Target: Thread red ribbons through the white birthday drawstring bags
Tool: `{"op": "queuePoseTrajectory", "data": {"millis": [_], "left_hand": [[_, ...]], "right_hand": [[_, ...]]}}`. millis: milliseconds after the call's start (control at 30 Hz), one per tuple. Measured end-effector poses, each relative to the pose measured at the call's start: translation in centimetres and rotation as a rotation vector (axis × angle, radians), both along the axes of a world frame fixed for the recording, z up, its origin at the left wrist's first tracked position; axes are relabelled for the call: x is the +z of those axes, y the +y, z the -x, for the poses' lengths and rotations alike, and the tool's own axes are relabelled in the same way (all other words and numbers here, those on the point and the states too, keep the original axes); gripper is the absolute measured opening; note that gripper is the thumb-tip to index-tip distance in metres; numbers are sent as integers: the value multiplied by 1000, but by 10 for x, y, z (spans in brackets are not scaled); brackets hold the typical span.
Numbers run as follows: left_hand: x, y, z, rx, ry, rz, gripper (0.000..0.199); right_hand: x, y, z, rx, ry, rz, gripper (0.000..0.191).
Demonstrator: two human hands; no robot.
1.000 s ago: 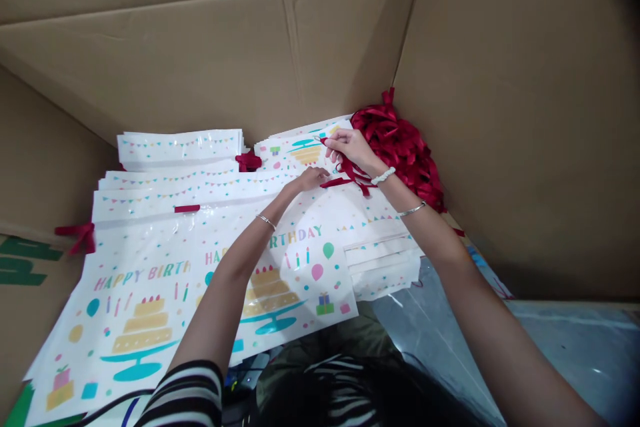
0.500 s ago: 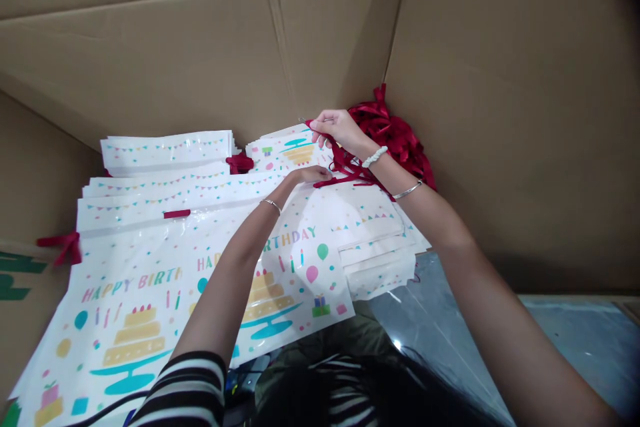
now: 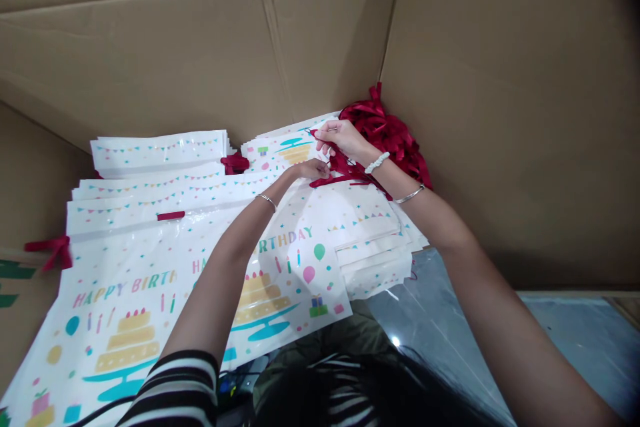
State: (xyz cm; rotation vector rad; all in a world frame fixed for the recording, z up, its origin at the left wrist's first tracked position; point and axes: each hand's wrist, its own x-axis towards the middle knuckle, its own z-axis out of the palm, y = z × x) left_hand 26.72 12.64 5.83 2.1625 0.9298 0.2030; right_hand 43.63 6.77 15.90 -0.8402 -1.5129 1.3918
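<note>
My right hand point(image 3: 342, 139) pinches a red ribbon point(image 3: 314, 134) between thumb and fingers, above the printed sheets. Just below and to its left is my left hand point(image 3: 316, 168), fingertips pressed together; what lies between them is too small to make out. Another strip of red ribbon runs on the sheet directly under the left fingertips. Beneath both hands spread white birthday sheets point(image 3: 295, 213) printed with cakes, balloons and bunting. A large tangled heap of red ribbons point(image 3: 385, 130) lies behind and right of my right hand, partly covered by it.
Tall cardboard walls point(image 3: 320, 40) enclose the back and sides. More folded sheets point(image 3: 160, 153) lie at the back left, beside a red ribbon bundle point(image 3: 235, 163). A red bow point(image 3: 57, 250) sticks out at the left edge. Grey shiny floor point(image 3: 430, 300) shows below right.
My right hand has come down slightly, and my left hand has risen a little towards it, so they are closer together. The whole view has shifted slightly.
</note>
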Motion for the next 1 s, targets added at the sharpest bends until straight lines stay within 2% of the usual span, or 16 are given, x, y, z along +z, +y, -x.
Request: {"op": "queuePoseTrajectory", "data": {"millis": [133, 267, 467, 667, 1000], "left_hand": [[11, 0, -2, -4, 52, 82, 21], [18, -1, -5, 7, 96, 73, 9], [21, -4, -7, 16, 91, 70, 22], [27, -14, -10, 6, 56, 80, 20], [27, -11, -10, -15, 53, 84, 16]], "right_hand": [[-4, 1, 1, -7, 16, 40, 37], [-7, 1, 0, -6, 27, 52, 37], [-15, 4, -6, -1, 33, 34, 39], [-24, 6, -11, 22, 59, 36, 41], [-21, 0, -12, 19, 75, 105, 43]]}}
